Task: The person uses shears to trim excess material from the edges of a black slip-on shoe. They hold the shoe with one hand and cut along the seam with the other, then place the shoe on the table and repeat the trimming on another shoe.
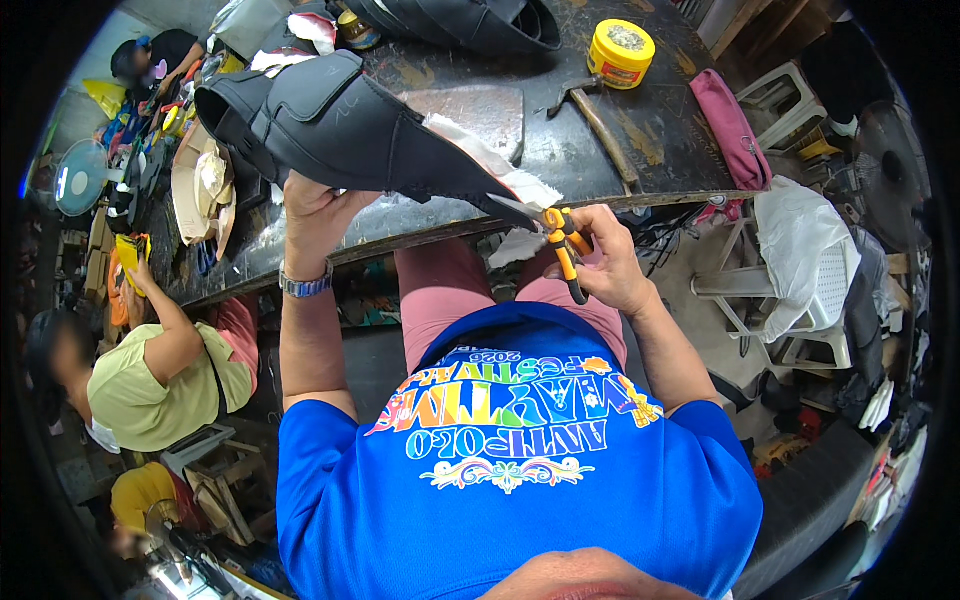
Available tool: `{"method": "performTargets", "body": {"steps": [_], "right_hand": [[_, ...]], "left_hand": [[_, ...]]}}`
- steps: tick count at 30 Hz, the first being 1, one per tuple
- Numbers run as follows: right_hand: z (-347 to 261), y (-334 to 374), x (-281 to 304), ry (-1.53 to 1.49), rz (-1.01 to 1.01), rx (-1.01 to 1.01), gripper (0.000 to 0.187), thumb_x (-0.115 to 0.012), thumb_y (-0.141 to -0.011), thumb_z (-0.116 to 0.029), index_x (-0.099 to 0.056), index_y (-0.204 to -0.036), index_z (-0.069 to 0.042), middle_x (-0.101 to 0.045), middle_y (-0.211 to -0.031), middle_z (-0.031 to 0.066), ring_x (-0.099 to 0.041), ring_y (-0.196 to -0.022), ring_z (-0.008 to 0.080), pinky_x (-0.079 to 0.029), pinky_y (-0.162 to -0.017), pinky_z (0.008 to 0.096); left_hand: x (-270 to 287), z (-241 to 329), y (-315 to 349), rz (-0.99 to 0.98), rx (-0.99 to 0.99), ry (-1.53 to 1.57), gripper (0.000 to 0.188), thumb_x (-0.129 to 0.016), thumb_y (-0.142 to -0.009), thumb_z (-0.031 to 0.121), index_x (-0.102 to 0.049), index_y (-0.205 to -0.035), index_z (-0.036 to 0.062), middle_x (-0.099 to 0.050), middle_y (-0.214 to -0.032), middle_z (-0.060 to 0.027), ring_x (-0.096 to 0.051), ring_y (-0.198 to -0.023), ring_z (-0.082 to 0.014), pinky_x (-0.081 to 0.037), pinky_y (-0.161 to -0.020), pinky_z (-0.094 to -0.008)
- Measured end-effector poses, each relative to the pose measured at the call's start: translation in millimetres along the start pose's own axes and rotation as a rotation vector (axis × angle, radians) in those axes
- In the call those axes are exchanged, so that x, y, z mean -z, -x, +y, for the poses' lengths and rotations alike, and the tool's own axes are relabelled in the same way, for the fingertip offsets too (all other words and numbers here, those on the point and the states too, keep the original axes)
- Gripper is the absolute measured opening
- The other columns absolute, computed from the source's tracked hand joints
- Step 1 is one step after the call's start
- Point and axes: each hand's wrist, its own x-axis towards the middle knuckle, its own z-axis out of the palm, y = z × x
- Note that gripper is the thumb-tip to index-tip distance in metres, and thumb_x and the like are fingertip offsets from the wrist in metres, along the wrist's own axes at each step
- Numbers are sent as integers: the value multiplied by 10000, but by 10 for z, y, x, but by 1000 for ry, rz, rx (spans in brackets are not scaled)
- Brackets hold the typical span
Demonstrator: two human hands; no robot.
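A black shoe upper (345, 125) is held up over the near edge of the dark worktable (660, 130). My left hand (320, 205) is closed on its underside, with some fingers hidden behind it. The upper's open end points left, and its pointed end reaches right, toward my right hand. A ragged edge runs along its lower side. In my right hand (610, 262) is a pair of pliers (560, 245) with yellow and black handles. Their metal jaws meet the upper's pointed end; whether they grip it I cannot tell.
On the table are a hammer (603, 135), a yellow tub (621, 55), a pink pouch (730, 130), white scraps (500, 165) and another black upper (470, 20). White plastic stools (720, 285) stand at right. A person in a light green shirt (165, 385) sits at left; others are beyond.
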Motion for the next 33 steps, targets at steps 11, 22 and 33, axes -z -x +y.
{"method": "performTargets", "body": {"steps": [11, 22, 33], "right_hand": [[138, 66, -62, 10, -29, -59, 470, -897, -643, -155, -602, -986, -29, -533, -871, 48, -504, -715, 143, -427, -644, 267], [-83, -180, 22, 58, -23, 60, 564, -896, -596, -291, -591, -996, -37, -580, -869, 65, -482, -762, 215, -385, -757, 331], [-13, -69, -2, -67, -129, -126, 428, -873, -653, -139, -607, -971, -37, -529, -881, 46, -462, -715, 128, -381, -627, 256]], "left_hand": [[9, -113, 105, 21, 31, 112, 262, -813, -714, -58, -715, -952, -6, -716, -964, -52, -644, -853, -100, -516, -752, -238], [-60, -123, 153, 15, 41, 109, 232, -822, -697, -42, -729, -906, -4, -728, -923, -64, -677, -855, -148, -526, -772, -281], [-80, -168, 207, -33, 42, 80, 241, -824, -687, -27, -733, -908, 9, -729, -919, -68, -683, -839, -157, -526, -758, -281]]}}
